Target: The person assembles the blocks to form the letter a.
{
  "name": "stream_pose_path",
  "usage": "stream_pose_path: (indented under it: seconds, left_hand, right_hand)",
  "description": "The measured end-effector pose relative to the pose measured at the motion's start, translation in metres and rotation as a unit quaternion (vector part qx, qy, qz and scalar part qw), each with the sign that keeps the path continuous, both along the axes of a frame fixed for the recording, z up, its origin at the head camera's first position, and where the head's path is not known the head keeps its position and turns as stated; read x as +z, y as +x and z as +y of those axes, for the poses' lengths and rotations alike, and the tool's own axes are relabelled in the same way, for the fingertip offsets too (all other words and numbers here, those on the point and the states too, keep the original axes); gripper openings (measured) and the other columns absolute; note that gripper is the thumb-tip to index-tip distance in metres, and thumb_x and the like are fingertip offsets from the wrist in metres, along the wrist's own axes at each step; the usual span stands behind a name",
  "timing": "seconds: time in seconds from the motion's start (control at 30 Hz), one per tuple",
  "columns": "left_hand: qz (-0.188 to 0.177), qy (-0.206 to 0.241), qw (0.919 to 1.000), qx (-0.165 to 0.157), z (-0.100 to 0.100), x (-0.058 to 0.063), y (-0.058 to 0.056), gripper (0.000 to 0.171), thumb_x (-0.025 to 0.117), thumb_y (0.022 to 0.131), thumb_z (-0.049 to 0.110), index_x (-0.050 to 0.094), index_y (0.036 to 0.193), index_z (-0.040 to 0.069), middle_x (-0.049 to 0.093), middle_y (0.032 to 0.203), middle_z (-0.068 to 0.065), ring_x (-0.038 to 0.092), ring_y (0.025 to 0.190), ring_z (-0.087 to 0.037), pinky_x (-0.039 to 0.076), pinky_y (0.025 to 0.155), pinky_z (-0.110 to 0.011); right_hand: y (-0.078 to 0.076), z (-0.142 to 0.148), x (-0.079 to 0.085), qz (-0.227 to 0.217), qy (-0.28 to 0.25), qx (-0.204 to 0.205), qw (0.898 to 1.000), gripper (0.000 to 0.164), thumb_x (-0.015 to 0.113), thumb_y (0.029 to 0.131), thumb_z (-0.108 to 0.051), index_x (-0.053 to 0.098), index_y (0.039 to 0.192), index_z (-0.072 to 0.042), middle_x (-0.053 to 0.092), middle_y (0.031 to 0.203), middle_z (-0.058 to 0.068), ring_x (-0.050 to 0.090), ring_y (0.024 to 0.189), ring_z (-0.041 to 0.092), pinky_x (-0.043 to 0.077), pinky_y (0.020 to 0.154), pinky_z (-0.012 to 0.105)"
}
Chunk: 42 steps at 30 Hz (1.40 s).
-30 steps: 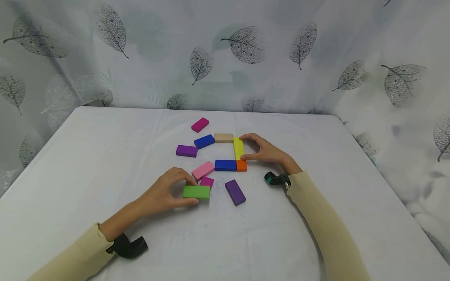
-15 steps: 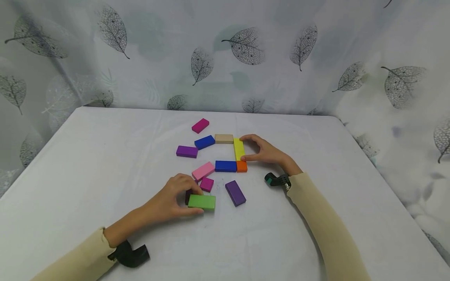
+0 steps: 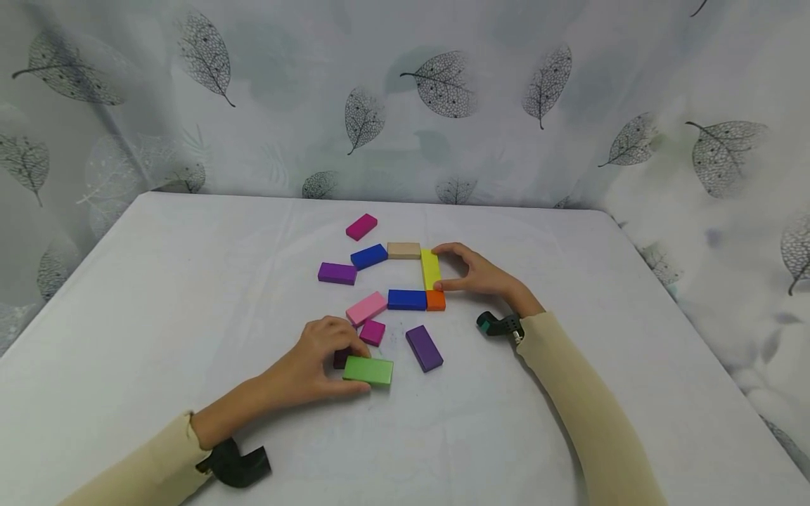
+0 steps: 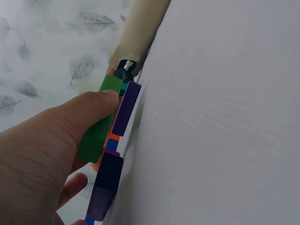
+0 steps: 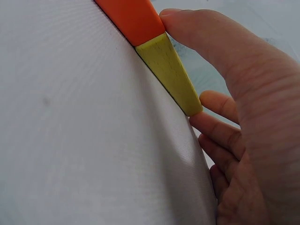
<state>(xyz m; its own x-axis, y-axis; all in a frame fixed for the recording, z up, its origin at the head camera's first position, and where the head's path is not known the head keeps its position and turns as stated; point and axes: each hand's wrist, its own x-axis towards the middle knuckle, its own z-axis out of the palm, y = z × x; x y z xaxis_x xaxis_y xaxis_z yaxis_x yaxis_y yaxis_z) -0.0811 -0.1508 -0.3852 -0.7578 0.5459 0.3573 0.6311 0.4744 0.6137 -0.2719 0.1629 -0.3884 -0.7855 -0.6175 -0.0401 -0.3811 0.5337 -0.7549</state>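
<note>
My left hand (image 3: 319, 362) pinches a green block (image 3: 368, 371) between thumb and fingers, held over the near side of the block group. In the left wrist view the green block (image 4: 100, 122) is raised off the white cloth. A dark block (image 3: 339, 358) lies partly hidden behind the left fingers. With curled thumb and fingers, my right hand (image 3: 477, 272) holds a yellow block (image 3: 430, 270) by its two ends. The yellow block meets an orange block (image 3: 435, 301) at its near end and a tan block (image 3: 403, 251) at its far end. A blue block (image 3: 407, 300) adjoins the orange one.
Left of these lie a second blue block (image 3: 369, 256), a purple block (image 3: 337, 273), a light pink block (image 3: 366, 308) and a small magenta block (image 3: 373, 332). Another magenta block (image 3: 361, 227) lies farthest back. A dark purple block (image 3: 424, 348) lies nearer, on the white-covered table (image 3: 493, 429).
My left hand has moved the green block towards me and a little to the right, uncovering the small magenta block and part of the dark block. The right hand stays on the yellow block.
</note>
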Motion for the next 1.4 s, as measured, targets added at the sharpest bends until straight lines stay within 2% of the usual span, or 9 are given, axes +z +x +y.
stream_pose_path:
  seconds: [0.3, 0.53, 0.83, 1.1, 1.27, 1.4]
  left_hand:
    - [0.009, -0.014, 0.9998, 0.004, 0.0017, -0.0012, 0.0017, 0.032, 0.084, 0.074, 0.033, 0.067, 0.1, 0.025, 0.061, 0.102, 0.015, 0.047, 0.114, -0.017, 0.03, 0.098, -0.054]
    - [0.019, -0.005, 0.9998, -0.005, 0.0046, -0.0022, 0.0024, 0.032, 0.085, 0.074, 0.033, 0.068, 0.1, 0.025, 0.062, 0.103, 0.014, 0.046, 0.113, -0.017, 0.028, 0.099, -0.054]
    - [0.006, -0.02, 0.9998, 0.0, 0.0062, -0.0034, 0.0027, 0.032, 0.084, 0.075, 0.036, 0.068, 0.102, 0.028, 0.062, 0.106, 0.015, 0.044, 0.116, -0.018, 0.024, 0.102, -0.055]
    - [0.047, -0.046, 0.9978, -0.007, 0.0053, -0.0051, 0.0015, 0.035, 0.085, 0.073, 0.036, 0.068, 0.101, 0.024, 0.063, 0.104, 0.011, 0.046, 0.116, -0.021, 0.025, 0.101, -0.055]
    - [0.071, -0.052, 0.9961, -0.002, 0.005, -0.0066, 0.0006, 0.033, 0.084, 0.072, 0.036, 0.068, 0.1, 0.025, 0.063, 0.104, 0.011, 0.045, 0.116, -0.021, 0.025, 0.1, -0.056]
    - [0.067, -0.049, 0.9965, 0.009, 0.0047, -0.0077, 0.0014, 0.03, 0.082, 0.073, 0.036, 0.069, 0.099, 0.027, 0.061, 0.101, 0.013, 0.045, 0.114, -0.02, 0.028, 0.096, -0.053]
  right_hand:
    - [0.0006, -0.0001, -0.0001, 0.002, 0.001, 0.003, 1.0, 0.071, 0.079, 0.082, -0.029, 0.045, 0.141, -0.01, 0.037, 0.151, 0.011, 0.025, 0.143, 0.028, 0.014, 0.118, 0.05]
    - [0.0014, -0.0005, 0.0015, 0.002, 0.003, 0.002, 1.0, 0.07, 0.078, 0.082, -0.028, 0.044, 0.142, -0.011, 0.037, 0.151, 0.011, 0.025, 0.144, 0.028, 0.014, 0.118, 0.05]
    - [0.0018, -0.0007, 0.002, -0.001, 0.003, 0.0, 1.0, 0.07, 0.078, 0.083, -0.027, 0.044, 0.142, -0.011, 0.036, 0.151, 0.01, 0.025, 0.144, 0.027, 0.013, 0.118, 0.05]
    - [0.0007, -0.0006, 0.0005, -0.007, -0.001, -0.003, 1.0, 0.07, 0.078, 0.082, -0.027, 0.044, 0.142, -0.012, 0.036, 0.152, 0.01, 0.024, 0.144, 0.027, 0.013, 0.118, 0.049]
    - [0.0016, -0.0011, 0.0015, -0.011, 0.005, -0.009, 1.0, 0.071, 0.078, 0.082, -0.028, 0.044, 0.142, -0.012, 0.035, 0.152, 0.009, 0.023, 0.145, 0.027, 0.013, 0.118, 0.05]
    - [0.0015, -0.0013, 0.0015, -0.013, 0.004, -0.008, 1.0, 0.071, 0.078, 0.082, -0.028, 0.044, 0.142, -0.013, 0.035, 0.152, 0.009, 0.023, 0.145, 0.027, 0.012, 0.118, 0.05]
